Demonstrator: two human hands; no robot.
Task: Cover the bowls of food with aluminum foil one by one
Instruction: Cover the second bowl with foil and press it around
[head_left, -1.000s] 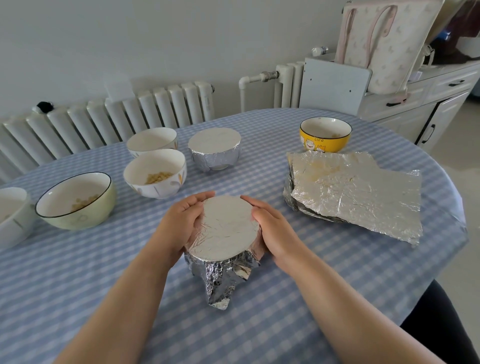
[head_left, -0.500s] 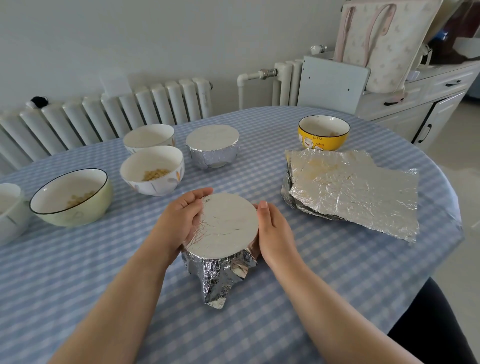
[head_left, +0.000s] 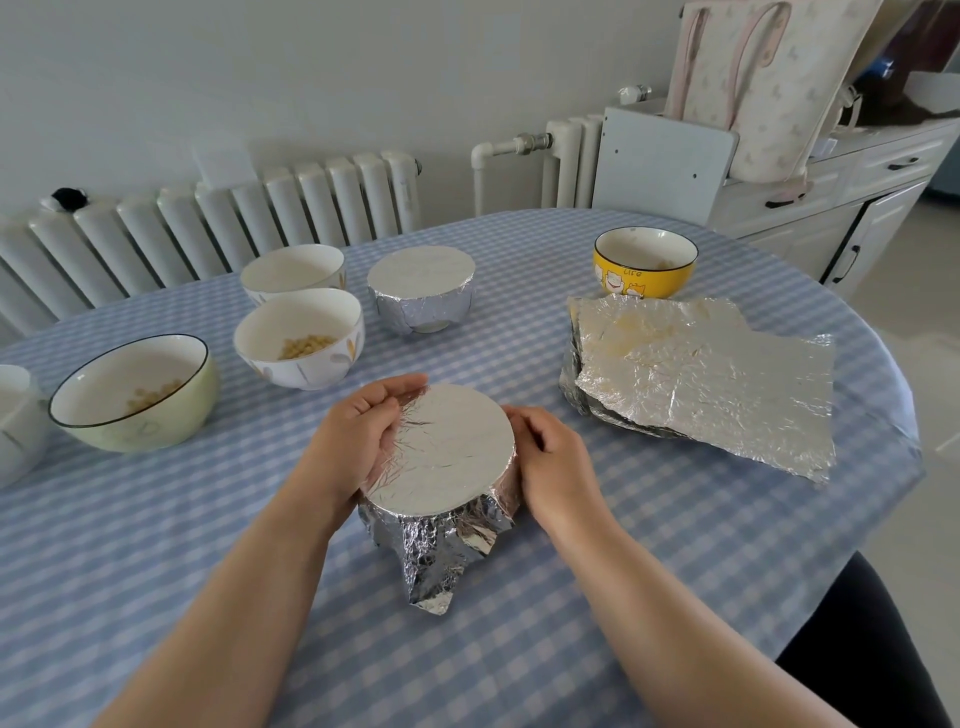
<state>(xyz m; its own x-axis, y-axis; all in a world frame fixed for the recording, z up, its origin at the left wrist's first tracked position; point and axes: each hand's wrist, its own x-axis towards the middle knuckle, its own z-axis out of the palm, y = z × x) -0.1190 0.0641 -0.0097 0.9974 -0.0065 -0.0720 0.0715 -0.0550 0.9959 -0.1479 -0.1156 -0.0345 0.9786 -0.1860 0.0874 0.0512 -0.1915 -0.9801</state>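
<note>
Both hands cup the foil-covered bowl (head_left: 439, 452) at the surface's (head_left: 519, 649) centre: left hand (head_left: 358, 441) curled at its nine o'clock, right hand (head_left: 553, 457) at three, fingers pressing foil.

A rounded tabletop (head_left: 675, 597) under a blue-and-white checked cloth carries everything. Near its front middle stands a foil-wrapped bowl (head_left: 447, 457), a crumpled tail of foil trailing off its near side onto the cloth. Farther back sits a second foil-covered bowl (head_left: 422, 288). To the left of that stand two white bowls, the rear one (head_left: 293, 270) just behind the front one (head_left: 298, 338), which holds yellow kernels. Farther left is a pale green bowl (head_left: 132, 392) with similar kernels, and a white dish (head_left: 15, 415) cut by the frame edge. On the right lies a stack of foil sheets (head_left: 701, 379), with a yellow bowl (head_left: 644, 262) just behind it.
</note>
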